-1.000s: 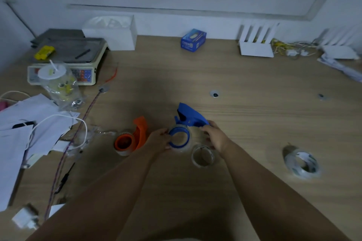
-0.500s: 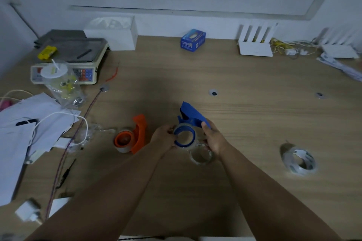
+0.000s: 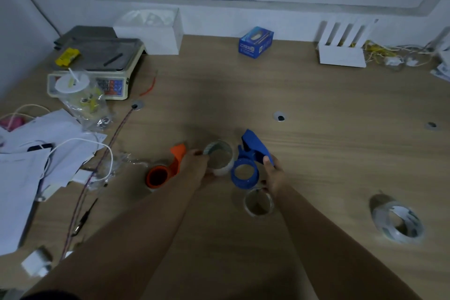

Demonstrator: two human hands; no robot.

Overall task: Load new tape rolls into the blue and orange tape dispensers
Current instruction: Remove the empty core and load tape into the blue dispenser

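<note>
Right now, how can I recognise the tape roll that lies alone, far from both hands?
Start at the wooden table and go to its near right part, well to the right of the right hand holding the blue dispenser. There a clear tape roll lies by itself. Unlike the roll in the left hand or the small ring beside the right wrist, nothing touches it.

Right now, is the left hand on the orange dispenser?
No, the left hand grips a clear tape roll; the orange dispenser sits untouched beside it.
</note>
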